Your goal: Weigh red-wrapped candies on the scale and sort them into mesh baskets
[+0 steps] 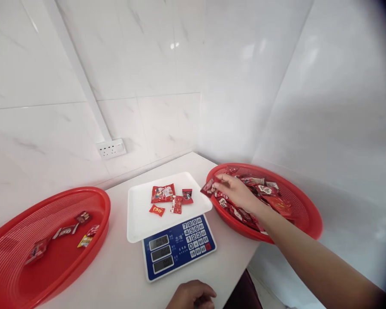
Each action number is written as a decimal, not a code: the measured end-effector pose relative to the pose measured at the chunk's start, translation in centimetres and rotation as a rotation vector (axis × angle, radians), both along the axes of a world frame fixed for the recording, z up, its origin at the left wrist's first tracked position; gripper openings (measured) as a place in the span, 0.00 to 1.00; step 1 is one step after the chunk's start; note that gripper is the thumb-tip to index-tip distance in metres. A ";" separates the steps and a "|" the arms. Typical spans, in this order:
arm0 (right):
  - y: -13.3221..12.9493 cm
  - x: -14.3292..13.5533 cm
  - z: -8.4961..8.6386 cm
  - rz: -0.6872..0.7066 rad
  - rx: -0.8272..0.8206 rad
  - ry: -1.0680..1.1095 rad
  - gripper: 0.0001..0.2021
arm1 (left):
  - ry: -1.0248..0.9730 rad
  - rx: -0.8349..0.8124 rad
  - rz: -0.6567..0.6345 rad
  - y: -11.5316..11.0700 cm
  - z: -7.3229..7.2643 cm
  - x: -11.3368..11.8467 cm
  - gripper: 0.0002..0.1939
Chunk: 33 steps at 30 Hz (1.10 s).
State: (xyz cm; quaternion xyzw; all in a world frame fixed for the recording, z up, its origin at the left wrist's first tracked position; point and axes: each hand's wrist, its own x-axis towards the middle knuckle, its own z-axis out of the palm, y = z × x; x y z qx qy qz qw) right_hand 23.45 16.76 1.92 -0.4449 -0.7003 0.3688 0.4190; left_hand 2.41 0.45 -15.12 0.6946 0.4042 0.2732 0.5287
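My right hand (233,189) pinches a dark red candy packet (209,187) over the left rim of the right red basket (312,214), which holds many wrapped candies. Left of it, the white tray (138,219) of a scale carries a large red packet (162,193), a small red packet (157,210), a patterned red packet (177,204) and a red and dark packet (187,196). Below the tray shows the scale's blue keypad panel (180,245). My left hand (193,294) rests at the table's front edge, its fingers curled, with nothing visible in them.
A second red basket (106,210) stands at the left with several wrapped candies inside. The white table (119,266) meets tiled walls at the back and right. A socket panel (111,148) is on the back wall.
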 end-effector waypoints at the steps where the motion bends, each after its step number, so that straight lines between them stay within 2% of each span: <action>1: -1.7 -0.8 0.1 0.054 0.030 -0.055 0.08 | -0.046 -0.005 0.023 -0.2 0.4 0.0 0.22; 3: -5.3 -2.3 -0.7 0.262 0.046 -0.122 0.09 | -0.158 -0.012 0.078 -0.4 1.5 0.0 0.30; 5: -8.5 -3.7 -2.8 0.410 0.039 -0.124 0.10 | -0.276 -0.012 0.134 -0.5 2.9 -0.1 0.37; 6: -9.9 -4.3 -4.1 0.410 0.081 -0.106 0.08 | -0.317 -0.015 0.173 -0.4 3.7 -0.1 0.37; 8: -11.9 -5.2 -6.8 0.359 0.146 -0.046 0.07 | -0.305 -0.024 0.256 -0.4 5.1 -0.5 0.30; 10: -12.9 -5.6 -8.9 0.265 0.143 -0.006 0.07 | -0.153 0.000 0.308 -0.4 6.6 -1.0 0.23; 12: -13.4 -5.6 -10.1 0.218 0.101 0.004 0.09 | 0.044 0.060 0.305 -0.6 7.9 -1.5 0.21; 14: -13.6 -5.2 -10.4 0.224 0.050 -0.029 0.13 | 0.157 0.086 0.239 -0.9 9.2 -1.7 0.20; 17: -13.8 -4.5 -10.3 0.256 0.004 -0.124 0.19 | 0.157 -0.018 0.118 -1.3 10.4 -1.4 0.19; 20: -14.1 -4.3 -10.5 0.213 0.056 -0.187 0.21 | 0.093 -0.113 0.152 -1.6 10.5 -0.7 0.15; 24: -14.4 -4.7 -10.9 0.166 0.151 -0.146 0.21 | -0.119 -0.220 0.210 -1.6 10.0 0.1 0.14; 26: -14.4 -4.9 -10.9 0.203 0.094 -0.079 0.20 | -0.112 -0.184 0.219 -1.5 10.1 0.1 0.15; 28: -14.2 -4.9 -10.9 0.244 0.001 0.012 0.20 | 0.013 -0.075 0.240 -1.3 10.8 -0.2 0.14; 31: -13.9 -5.0 -11.4 0.277 -0.145 0.150 0.20 | 0.181 0.066 0.310 -0.3 12.5 -1.3 0.10; 33: -13.7 -5.1 -12.3 0.278 -0.225 0.167 0.21 | 0.239 0.152 0.381 1.0 13.7 -2.3 0.10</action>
